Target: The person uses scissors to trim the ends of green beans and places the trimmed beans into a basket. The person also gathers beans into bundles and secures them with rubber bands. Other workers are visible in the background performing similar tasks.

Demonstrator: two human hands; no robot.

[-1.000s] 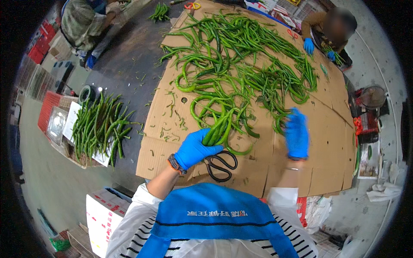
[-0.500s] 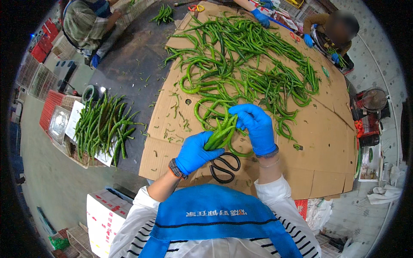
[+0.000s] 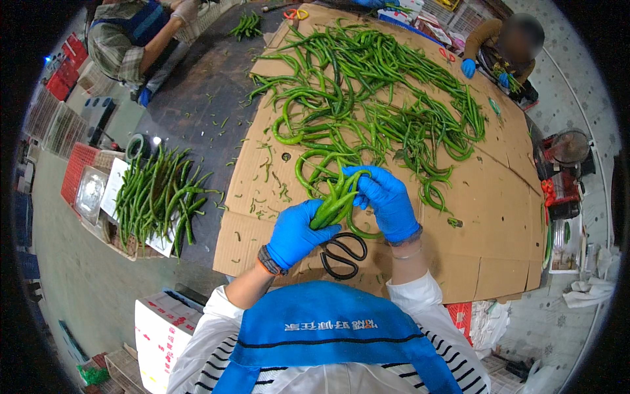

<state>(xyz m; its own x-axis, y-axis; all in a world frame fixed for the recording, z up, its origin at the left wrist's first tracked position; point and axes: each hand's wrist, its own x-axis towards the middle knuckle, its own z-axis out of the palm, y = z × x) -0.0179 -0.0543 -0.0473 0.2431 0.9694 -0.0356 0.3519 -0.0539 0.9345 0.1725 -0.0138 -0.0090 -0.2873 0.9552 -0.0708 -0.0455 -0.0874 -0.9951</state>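
Observation:
My left hand (image 3: 293, 235), in a blue glove, is closed around a small bunch of long green chili peppers (image 3: 333, 209). Over the far end of that bunch, my gloved right hand (image 3: 387, 205) pinches the end of one pepper between thumb and fingers. Just below the bunch lie scissors with black loop handles (image 3: 344, 256); their blades are hidden. A wide, tangled heap of green chili peppers (image 3: 394, 69) spreads over the cardboard (image 3: 485, 226) beyond my hands. Snipped stem bits (image 3: 266, 164) are scattered to the left.
At left, more peppers (image 3: 154, 197) lie piled on a crate by the dark tabletop (image 3: 203, 111). Red-handled scissors (image 3: 447, 54) and orange-yellow scissors (image 3: 295, 14) lie at the far side. One person (image 3: 125, 39) is at far left, another (image 3: 495, 56) at far right.
My right hand has shifted slightly left and its fingers have curled in on a pepper's end. The left hand keeps its hold. At the far edge, another person's gloved hand has drawn back from the heap.

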